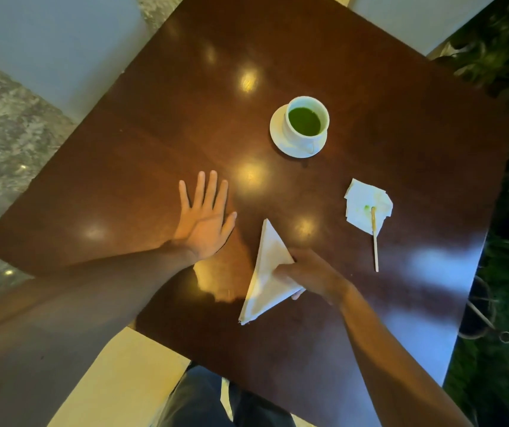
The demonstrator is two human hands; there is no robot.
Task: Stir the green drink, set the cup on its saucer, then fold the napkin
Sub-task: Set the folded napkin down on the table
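A white cup [293,134] of green drink stands on its white saucer [276,134] at the middle of the dark wooden table [160,124]. A white napkin [267,266] folded into a triangle lies near the table's front edge. My right hand [311,274] pinches the napkin's right corner, thumb on top and fingers under it. My left hand [205,218] is held palm up with fingers spread, to the left of the napkin and apart from it.
A wooden stir stick [375,241] lies with its tip on a crumpled, green-stained tissue [367,204] at the right. Dark plants border the table's right side. A pale seat shows below the front edge.
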